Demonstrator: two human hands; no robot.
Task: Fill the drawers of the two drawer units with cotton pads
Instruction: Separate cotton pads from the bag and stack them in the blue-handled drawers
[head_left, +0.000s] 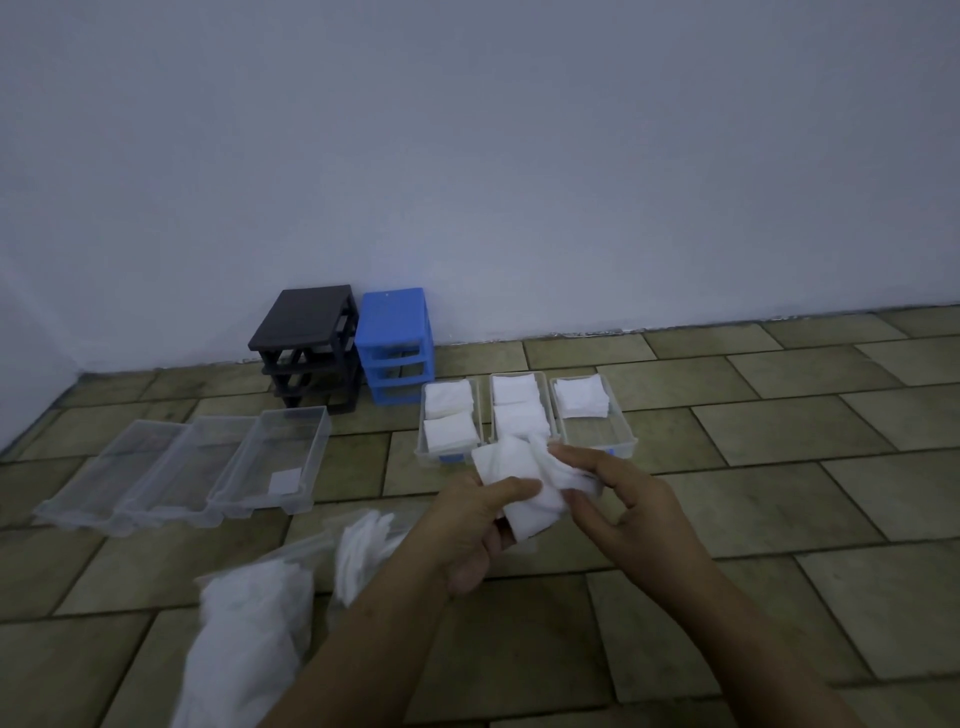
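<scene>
On the tiled floor (727, 597), in front of a pale wall (467, 156), both hands are meeting over a bunch of white cotton pads (524, 480). The left hand (470, 525) is gripping the bunch from below, its thumb lying across the top of the pads. The right hand (631, 506) is pinching the right edge of the same bunch with curled fingers. The held pads are hovering just in front of three clear drawers on the right: the left one (451, 421) and the middle one (521, 410) are each holding two stacks of pads, and the right one (592, 415) is holding one stack at its far end. To the left, three more clear drawers (187, 467) are lying side by side; the nearest to the hands seems to be holding a single pad, though the dim light makes this hard to confirm. Against the wall, a black drawer frame (306, 345) and a blue drawer frame (397, 345) are standing side by side with their slots vacant. Near the left forearm, a plastic bag of loose pads (260, 613) is lying on the floor.
</scene>
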